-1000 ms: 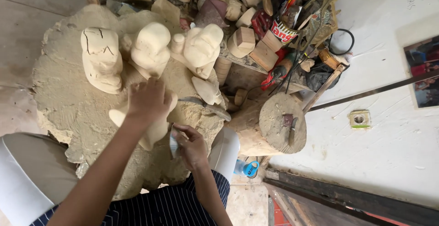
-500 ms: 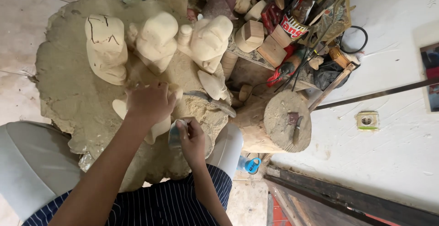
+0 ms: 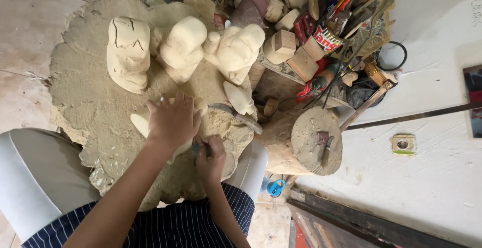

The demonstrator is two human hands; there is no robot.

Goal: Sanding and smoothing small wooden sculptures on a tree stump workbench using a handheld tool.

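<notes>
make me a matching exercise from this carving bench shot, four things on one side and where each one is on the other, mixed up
Things:
1. cracked pale carving
2. left hand
3. right hand
4. round log stump

Places:
A. gripping a small tool just below the other hand
B. right of the sawdust-covered bench, with a small tool lying on top
C. standing at the far left of the row of three figures
D. pressed flat on the pale workpiece

Pairs: 1-C, 2-D, 3-A, 4-B

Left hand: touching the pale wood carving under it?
Touching. The head view shows the left hand pressed flat on the pale wood carving, no gap visible.
</notes>
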